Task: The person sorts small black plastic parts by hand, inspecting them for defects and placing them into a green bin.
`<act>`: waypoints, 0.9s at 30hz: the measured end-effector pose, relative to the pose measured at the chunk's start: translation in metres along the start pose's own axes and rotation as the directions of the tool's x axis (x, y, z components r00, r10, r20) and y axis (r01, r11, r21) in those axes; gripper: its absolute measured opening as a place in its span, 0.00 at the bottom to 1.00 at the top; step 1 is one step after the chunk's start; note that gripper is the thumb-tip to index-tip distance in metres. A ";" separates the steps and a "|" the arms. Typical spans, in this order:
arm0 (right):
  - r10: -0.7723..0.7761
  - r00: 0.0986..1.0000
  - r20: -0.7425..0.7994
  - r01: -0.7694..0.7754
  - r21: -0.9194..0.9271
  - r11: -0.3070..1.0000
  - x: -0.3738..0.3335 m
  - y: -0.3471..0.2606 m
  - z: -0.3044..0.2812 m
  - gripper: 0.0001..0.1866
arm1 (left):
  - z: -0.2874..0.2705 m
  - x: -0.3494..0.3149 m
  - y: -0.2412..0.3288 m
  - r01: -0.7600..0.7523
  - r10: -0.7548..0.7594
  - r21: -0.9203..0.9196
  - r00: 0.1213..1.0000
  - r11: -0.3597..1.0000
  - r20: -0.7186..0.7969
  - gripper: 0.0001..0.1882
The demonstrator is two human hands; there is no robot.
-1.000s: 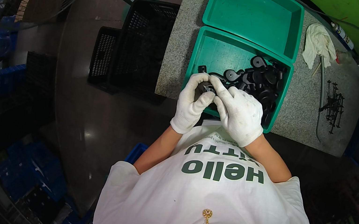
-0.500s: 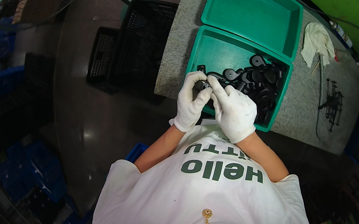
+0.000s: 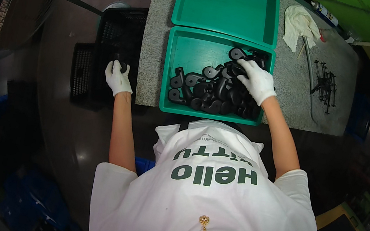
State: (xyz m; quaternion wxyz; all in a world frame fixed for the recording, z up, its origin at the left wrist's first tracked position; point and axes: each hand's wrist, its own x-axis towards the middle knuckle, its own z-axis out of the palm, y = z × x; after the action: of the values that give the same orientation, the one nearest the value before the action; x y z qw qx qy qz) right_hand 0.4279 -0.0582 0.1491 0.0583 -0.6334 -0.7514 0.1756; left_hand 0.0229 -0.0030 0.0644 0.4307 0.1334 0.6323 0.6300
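A green tray (image 3: 169, 108) on the stone bench holds a pile of several black curved plastic parts (image 3: 209, 90). My right hand (image 3: 258, 80), in a white glove, rests on the right side of that pile with its fingers on a part. My left hand (image 3: 118, 77), also gloved, is out to the left over a black crate (image 3: 120, 36) and is closed around one small black part (image 3: 122, 66). A second green tray (image 3: 228, 5) lies empty just behind the first.
A white rag (image 3: 300, 24) and a grey hose (image 3: 309, 77) lie on the bench (image 3: 156, 37) to the right, beside a cluster of thin black pieces (image 3: 325, 82). A second black crate (image 3: 81, 71) stands on the floor further left. Blue bins show dimly at the lower left.
Both hands were together over the near tray on one part. Now the left hand has swung left over the black crate with the part, and the right has moved onto the pile.
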 end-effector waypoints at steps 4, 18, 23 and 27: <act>-0.023 0.964 0.265 0.062 -0.140 0.988 0.030 -0.007 -0.001 0.23 | 0.002 0.031 -0.010 0.057 -0.057 -0.003 0.998 0.998 0.009 0.27; 0.362 0.888 0.282 -0.283 0.958 -0.052 0.010 -0.122 -0.005 0.12 | 0.082 -0.204 0.027 0.062 -0.065 0.028 0.752 0.998 0.656 0.26; 0.261 0.923 0.283 -0.254 0.957 -0.140 -0.012 -0.135 0.012 0.11 | 0.082 -0.206 0.034 -0.321 0.198 0.126 0.801 0.939 0.565 0.21; 0.288 0.949 0.129 -0.141 0.990 0.022 -0.019 -0.137 0.026 0.11 | 0.080 -0.216 0.045 -0.262 0.135 0.109 0.757 0.959 0.640 0.21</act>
State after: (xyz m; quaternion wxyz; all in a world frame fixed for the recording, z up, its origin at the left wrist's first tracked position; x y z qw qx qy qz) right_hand 0.2961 -0.1003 0.1739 0.4882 -0.5340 -0.3173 0.6130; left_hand 0.1909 -0.0945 0.2001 0.5316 0.4424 0.4928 0.5280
